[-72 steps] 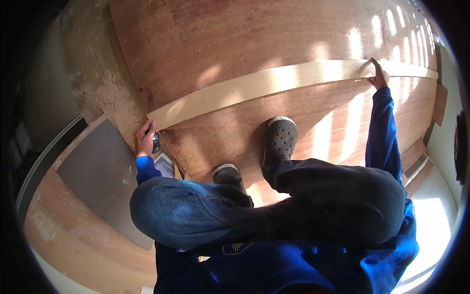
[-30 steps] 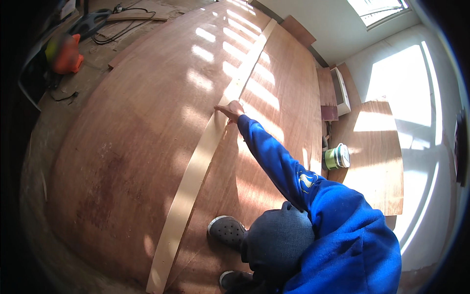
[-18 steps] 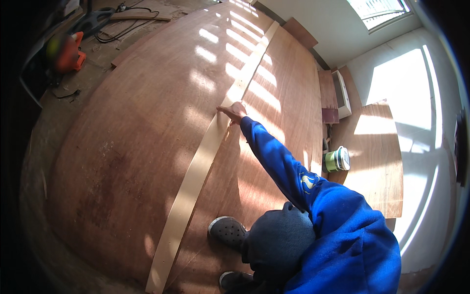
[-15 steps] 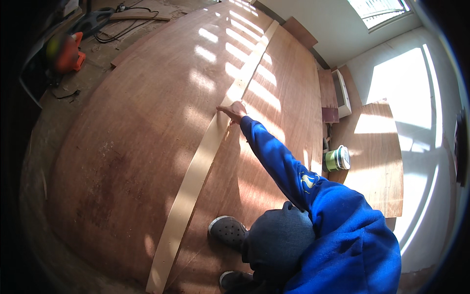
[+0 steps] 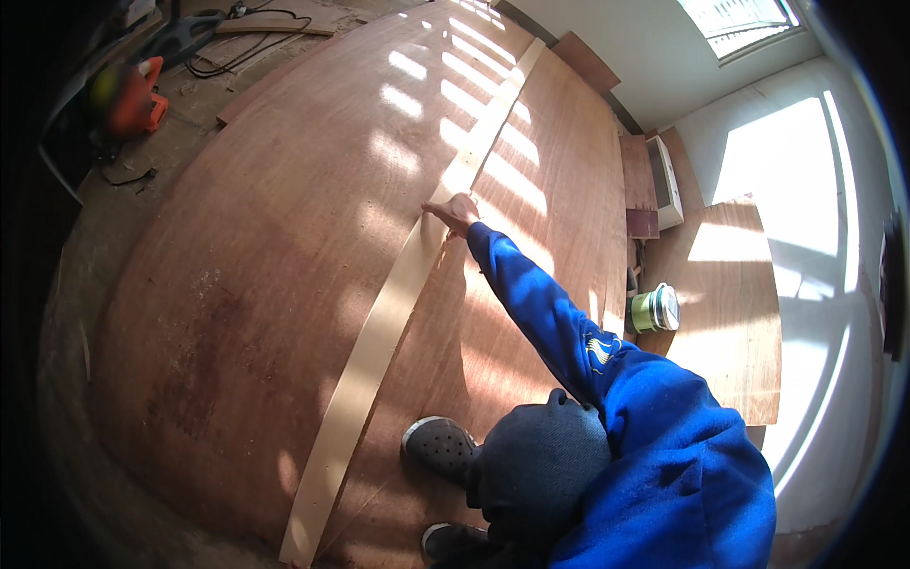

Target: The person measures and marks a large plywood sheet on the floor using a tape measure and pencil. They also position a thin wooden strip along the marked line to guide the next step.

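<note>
A long pale wooden strip (image 5: 368, 365) lies across a wide reddish-brown plywood sheet (image 5: 237, 247), running from the lower edge toward the far end. My right hand (image 5: 457, 214), at the end of a blue sleeve, grips the strip near its middle. The thumb reaches over the top toward the left edge, while the other fingers bend at the right edge and are partly hidden. No part of my left hand shows. My bent knee (image 5: 540, 455) in dark grey cloth and a dark perforated clog (image 5: 441, 446) are right of the strip, on the plywood.
At the far left lie an orange and black power tool (image 5: 142, 100) and black cables (image 5: 251, 43). To the right stands a green and white paint bucket (image 5: 654, 309) beside a leaning wood panel (image 5: 730, 313). A white box-like frame (image 5: 664, 180) rests near the wall.
The view has shifted very slightly. My right hand keeps its place on the strip, and nothing else has visibly moved.
</note>
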`<state>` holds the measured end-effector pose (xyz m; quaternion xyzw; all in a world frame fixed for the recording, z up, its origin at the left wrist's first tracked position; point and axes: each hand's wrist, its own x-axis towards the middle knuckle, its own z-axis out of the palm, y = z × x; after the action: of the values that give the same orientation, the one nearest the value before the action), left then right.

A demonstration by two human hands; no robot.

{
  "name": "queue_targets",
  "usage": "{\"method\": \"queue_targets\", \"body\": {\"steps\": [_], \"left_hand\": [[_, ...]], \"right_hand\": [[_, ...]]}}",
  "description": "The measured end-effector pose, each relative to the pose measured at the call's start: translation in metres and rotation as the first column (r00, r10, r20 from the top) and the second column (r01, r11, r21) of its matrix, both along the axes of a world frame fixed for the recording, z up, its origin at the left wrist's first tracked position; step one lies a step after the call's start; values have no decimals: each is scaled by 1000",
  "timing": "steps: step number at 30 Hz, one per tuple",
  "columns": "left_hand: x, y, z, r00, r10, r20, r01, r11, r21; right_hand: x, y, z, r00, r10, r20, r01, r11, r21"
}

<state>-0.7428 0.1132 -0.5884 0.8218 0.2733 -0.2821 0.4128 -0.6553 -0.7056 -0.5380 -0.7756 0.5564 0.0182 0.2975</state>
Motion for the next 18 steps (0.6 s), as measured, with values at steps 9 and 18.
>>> {"method": "queue_targets", "body": {"steps": [9,18], "left_hand": [[-1,4,-2,1000,-6,9,6,1000,5],[-3,12,0,1000,-22,18,22,1000,12]], "right_hand": [[-1,-1,-1,997,73,-10,-74,995,-64],[2,2,4,1000,19,-1,-19,1000,-23]]}}
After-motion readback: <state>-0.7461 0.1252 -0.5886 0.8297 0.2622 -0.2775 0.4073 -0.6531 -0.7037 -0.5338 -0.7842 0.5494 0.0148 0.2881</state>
